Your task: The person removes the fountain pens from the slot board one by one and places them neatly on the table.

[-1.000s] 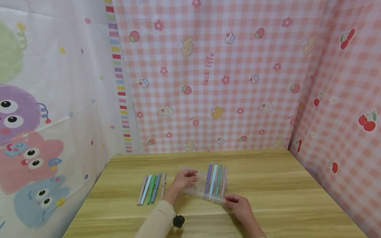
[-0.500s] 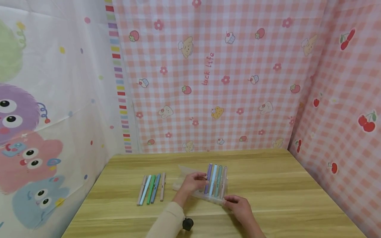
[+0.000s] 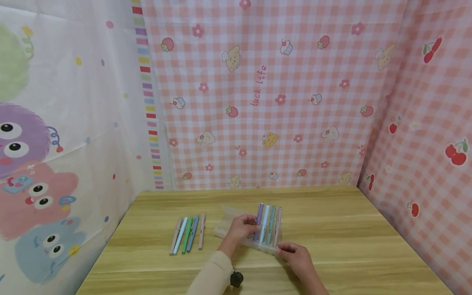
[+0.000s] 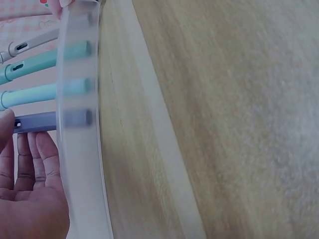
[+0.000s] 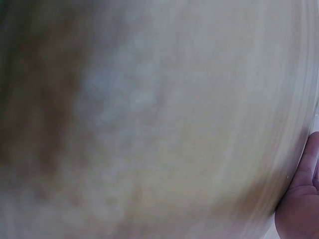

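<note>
A translucent plastic pen case [image 3: 225, 234] lies on the table in the head view. A purple pen [image 4: 37, 122], a light blue pen [image 3: 264, 225], a teal pen [image 3: 271, 226] and a greyish-pink pen [image 3: 277, 227] stand side by side in it, lower ends behind its clear front strip. My left hand [image 3: 241, 228] pinches the purple pen, thumb on top and fingers behind, as the left wrist view shows. My right hand [image 3: 298, 257] grips the case's near right corner between thumb and fingers; only part of that hand appears in the right wrist view.
Left of the case, several pens lie in a loose row: a pinkish one [image 3: 175, 237], a light blue one [image 3: 180, 236], a green one [image 3: 187, 235], a blue one [image 3: 193, 234] and another pinkish one [image 3: 201, 232]. Patterned curtains [image 3: 258, 123] surround the wooden table [image 3: 343, 233].
My left hand has moved right from the case's left part to the purple pen and now pinches it. My right hand keeps its hold on the corner.
</note>
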The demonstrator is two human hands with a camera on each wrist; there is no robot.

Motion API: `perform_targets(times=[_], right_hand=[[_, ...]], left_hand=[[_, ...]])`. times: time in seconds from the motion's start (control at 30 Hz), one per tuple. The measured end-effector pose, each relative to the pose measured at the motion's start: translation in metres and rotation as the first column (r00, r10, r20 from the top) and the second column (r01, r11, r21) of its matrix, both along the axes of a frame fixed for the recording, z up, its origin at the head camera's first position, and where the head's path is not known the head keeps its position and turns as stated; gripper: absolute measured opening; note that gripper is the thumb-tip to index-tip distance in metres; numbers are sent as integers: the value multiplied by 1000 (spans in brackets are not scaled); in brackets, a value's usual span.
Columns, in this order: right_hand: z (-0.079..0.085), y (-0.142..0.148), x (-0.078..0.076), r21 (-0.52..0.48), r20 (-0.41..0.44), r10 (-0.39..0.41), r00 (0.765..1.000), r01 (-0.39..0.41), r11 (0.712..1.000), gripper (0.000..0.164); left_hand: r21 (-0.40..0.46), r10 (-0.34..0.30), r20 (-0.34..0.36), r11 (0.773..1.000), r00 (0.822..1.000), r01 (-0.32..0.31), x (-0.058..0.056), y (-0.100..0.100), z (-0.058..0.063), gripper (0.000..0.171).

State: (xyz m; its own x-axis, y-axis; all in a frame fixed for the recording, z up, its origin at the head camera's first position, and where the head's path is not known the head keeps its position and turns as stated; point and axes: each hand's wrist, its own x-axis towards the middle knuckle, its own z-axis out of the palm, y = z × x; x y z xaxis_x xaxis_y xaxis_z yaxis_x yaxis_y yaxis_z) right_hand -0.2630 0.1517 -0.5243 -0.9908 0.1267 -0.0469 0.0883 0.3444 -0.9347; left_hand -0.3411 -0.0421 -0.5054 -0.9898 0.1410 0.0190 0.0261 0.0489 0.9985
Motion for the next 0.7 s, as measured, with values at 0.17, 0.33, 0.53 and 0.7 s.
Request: perform_targets(times=[0.17, 0.33, 0.53, 0.7], right_hand=[[-3, 0, -1, 2, -14, -4, 1000, 4, 1000, 18], [-3, 0, -1, -17, -18, -7, 1000, 7, 1000, 19], [-3, 0, -1, -15, -17, -7, 1000, 7, 1000, 18], [-2, 0, 0, -16, -15, -3, 1000, 3, 1000, 18]], left_hand=[[12, 12, 0, 1000, 1000, -12, 0, 1, -1, 27], [3, 18, -5, 1000, 1000, -18, 0, 3, -2, 26], [-17, 41, -30, 999, 999, -42, 1, 4, -3, 24], [-14, 67, -44, 998, 997, -67, 1, 3, 0, 22]])
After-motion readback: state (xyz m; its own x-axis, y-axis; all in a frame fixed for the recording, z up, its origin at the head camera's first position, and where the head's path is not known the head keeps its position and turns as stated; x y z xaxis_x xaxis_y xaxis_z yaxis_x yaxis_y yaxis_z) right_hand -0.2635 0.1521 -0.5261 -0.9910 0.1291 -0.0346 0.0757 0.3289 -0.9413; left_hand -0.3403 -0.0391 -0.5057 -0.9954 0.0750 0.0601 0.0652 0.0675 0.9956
